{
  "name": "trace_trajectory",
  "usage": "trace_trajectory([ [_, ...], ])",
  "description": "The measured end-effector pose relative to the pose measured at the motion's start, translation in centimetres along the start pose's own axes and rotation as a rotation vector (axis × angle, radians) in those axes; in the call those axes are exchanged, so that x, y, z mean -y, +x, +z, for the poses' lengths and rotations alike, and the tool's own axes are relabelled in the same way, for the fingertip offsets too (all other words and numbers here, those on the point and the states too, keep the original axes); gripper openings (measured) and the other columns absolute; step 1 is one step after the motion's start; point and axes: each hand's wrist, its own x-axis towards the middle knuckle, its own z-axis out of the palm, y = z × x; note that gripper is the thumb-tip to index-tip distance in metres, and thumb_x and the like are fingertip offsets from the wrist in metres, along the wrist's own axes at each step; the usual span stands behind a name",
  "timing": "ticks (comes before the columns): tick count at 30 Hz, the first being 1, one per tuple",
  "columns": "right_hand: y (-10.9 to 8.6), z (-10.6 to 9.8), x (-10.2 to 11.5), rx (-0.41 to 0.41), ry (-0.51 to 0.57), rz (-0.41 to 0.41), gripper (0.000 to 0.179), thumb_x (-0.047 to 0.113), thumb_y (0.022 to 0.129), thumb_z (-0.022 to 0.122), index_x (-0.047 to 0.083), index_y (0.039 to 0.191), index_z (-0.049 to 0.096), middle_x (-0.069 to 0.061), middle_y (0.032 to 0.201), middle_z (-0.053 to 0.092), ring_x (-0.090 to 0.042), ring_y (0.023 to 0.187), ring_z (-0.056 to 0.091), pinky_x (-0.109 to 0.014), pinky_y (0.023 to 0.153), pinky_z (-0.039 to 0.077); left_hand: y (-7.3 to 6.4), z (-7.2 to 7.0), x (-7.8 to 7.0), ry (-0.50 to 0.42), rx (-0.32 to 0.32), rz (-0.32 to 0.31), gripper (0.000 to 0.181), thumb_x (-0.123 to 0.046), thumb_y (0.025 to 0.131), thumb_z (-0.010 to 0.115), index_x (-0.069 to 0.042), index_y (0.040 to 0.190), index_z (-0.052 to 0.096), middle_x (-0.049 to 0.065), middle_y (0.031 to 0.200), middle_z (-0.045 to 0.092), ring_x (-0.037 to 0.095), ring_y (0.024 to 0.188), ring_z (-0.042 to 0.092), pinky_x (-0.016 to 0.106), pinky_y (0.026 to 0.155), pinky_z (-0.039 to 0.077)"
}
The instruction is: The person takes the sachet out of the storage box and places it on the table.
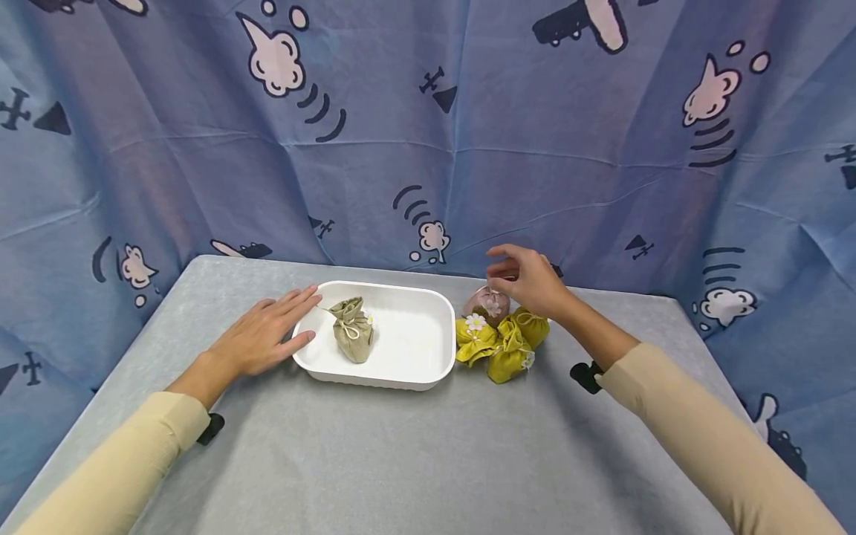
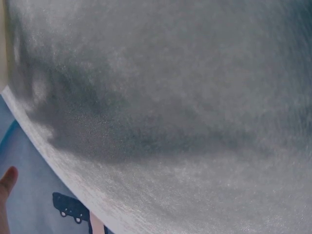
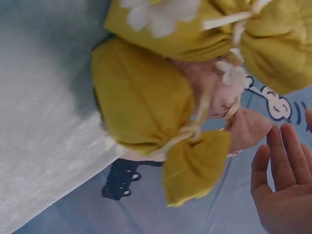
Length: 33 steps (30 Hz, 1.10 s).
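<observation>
My left hand (image 1: 267, 332) lies with straight fingers on the left rim of a white tray (image 1: 408, 377). Inside the tray, toward its left side, sits a green-beige drawstring pouch (image 1: 354, 338) with a pale cord. Above a pink pouch (image 1: 483, 303) is my right hand (image 1: 531, 282), thumb and fingers apart and loosely bent. In the right wrist view its fingertips (image 3: 273, 139) come right beside the gathered top of the pink pouch (image 3: 246, 129); whether they touch cannot be told. Several yellow pouches (image 1: 510, 360) with white flowers crowd in front of the pink one.
A grey cloth-covered table (image 1: 401, 461) carries everything. Behind it hangs a blue patterned curtain (image 1: 374, 111). The yellow pouches stand close against the tray's right side. The left wrist view shows mostly tabletop (image 2: 195, 185) and a fingertip.
</observation>
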Motion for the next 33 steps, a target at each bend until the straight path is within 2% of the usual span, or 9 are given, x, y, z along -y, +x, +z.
trace_trajectory([
  [9, 0.9, 2.0, 3.2, 0.043, 0.037, -0.029, 0.048, 0.003, 0.091, 0.071, 0.001, 0.136, 0.055, -0.019, 0.119, 0.069, -0.032, 0.108, 0.068, -0.044, 0.090, 0.055, 0.0, -0.1, -0.1, -0.010, 0.009, -0.007, 0.064, -0.042, 0.102, 0.049, -0.010, 0.156, 0.034, 0.009, 0.162, 0.029, 0.038, 0.143, 0.035, 0.057, 0.107, 0.034],
  [19, 2.1, 5.3, 6.1, 0.145, 0.112, -0.085, 0.054, 0.008, 0.090, 0.074, 0.004, 0.140, 0.053, -0.015, 0.125, 0.067, -0.027, 0.111, 0.067, -0.042, 0.093, 0.053, 0.0, -0.1, -0.1, -0.015, 0.009, -0.008, 0.064, -0.041, 0.102, 0.049, -0.009, 0.156, 0.034, 0.009, 0.162, 0.029, 0.038, 0.143, 0.035, 0.056, 0.108, 0.033],
  [33, 3.1, 9.3, 8.7, 0.216, 0.178, -0.112, 0.055, 0.008, 0.088, 0.076, 0.004, 0.138, 0.052, -0.018, 0.129, 0.064, -0.028, 0.117, 0.064, -0.044, 0.102, 0.048, 0.0, 0.0, 0.1, -0.013, 0.010, -0.008, 0.065, -0.042, 0.103, 0.048, -0.010, 0.156, 0.033, 0.008, 0.162, 0.028, 0.038, 0.144, 0.034, 0.056, 0.108, 0.032],
])
